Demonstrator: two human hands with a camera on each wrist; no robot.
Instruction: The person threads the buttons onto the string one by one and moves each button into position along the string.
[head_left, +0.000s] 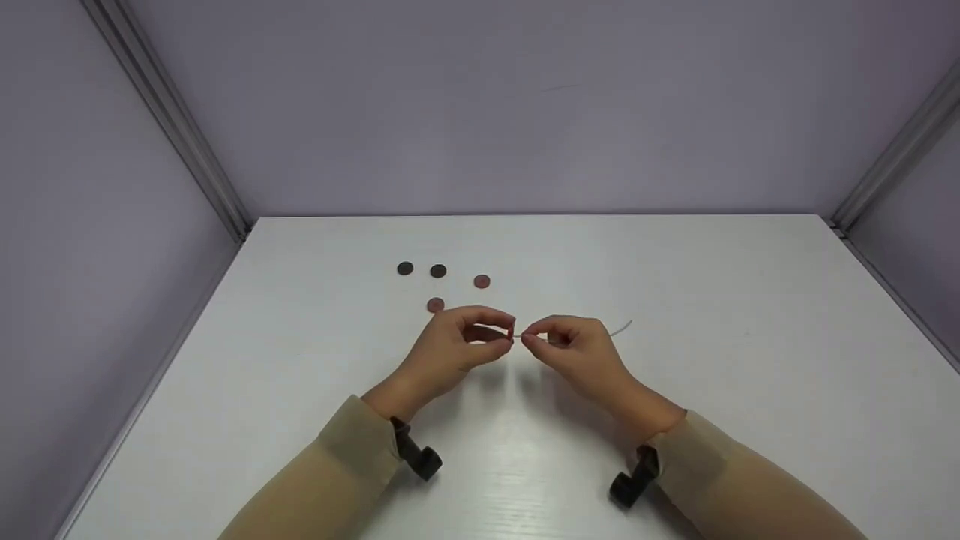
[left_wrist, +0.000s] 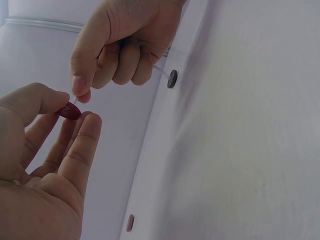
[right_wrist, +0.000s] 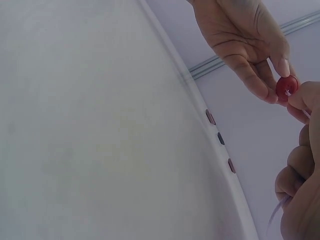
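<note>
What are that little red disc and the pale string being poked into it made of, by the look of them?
The red button, pinched by the left hand, looks like smooth, slightly glossy plastic with small holes. The thread held by the right hand looks like stiff translucent nylon line or waxed cord: it keeps a springy curve. Neither material is certain.

The light is soft and even, from above. The counter (head_left: pixel 675 300) shows a mild glare near the bottom, with faint shadows. Both wrist views are slightly blurred.

Red button (right_wrist: pixel 287 87) meeting clear cord (head_left: pixel 619 328)
</note>
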